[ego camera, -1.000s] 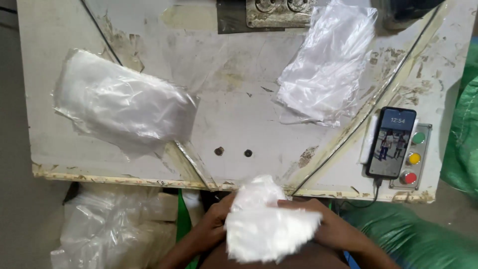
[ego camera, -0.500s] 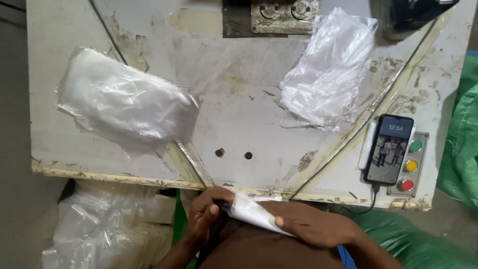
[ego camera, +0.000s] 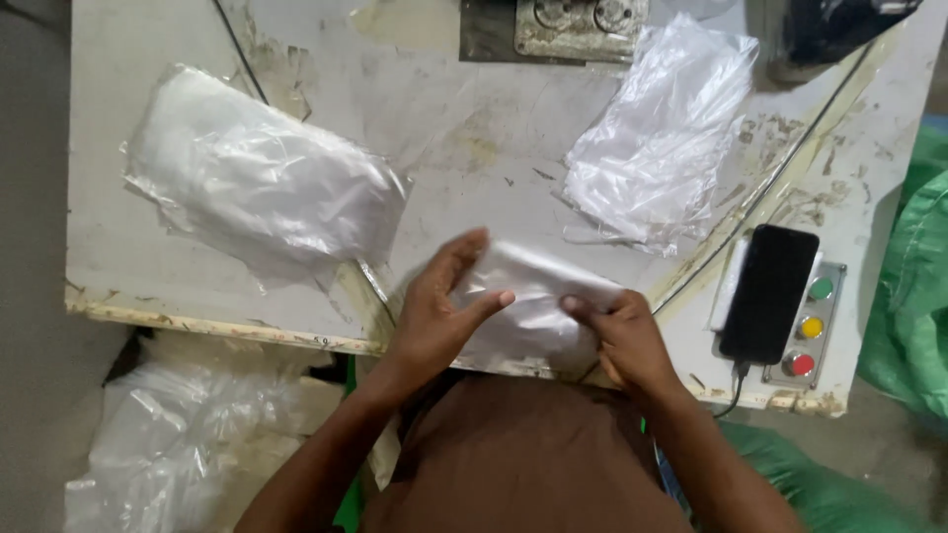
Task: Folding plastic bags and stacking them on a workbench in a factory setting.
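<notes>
Both hands, left hand [ego camera: 434,316], right hand [ego camera: 622,341], half-covering blurred bag [ego camera: 528,296]

Workshop, worn worktable [ego camera: 474,148], control buttons [ego camera: 810,326], plastic bag stacks [ego camera: 262,183]

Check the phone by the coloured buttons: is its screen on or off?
Off. The phone lies flat on the worn table beside the button panel, its screen plain black with nothing lit.

my left hand [ego camera: 434,316] and right hand [ego camera: 622,341]: on a clear, milky-white plastic bag [ego camera: 528,301] | worn off-white metal table [ego camera: 474,148]: rust-brown stains | black phone [ego camera: 768,293] | round buttons [ego camera: 810,326]: green, yellow, red | woven sack [ego camera: 908,286]: green
</notes>
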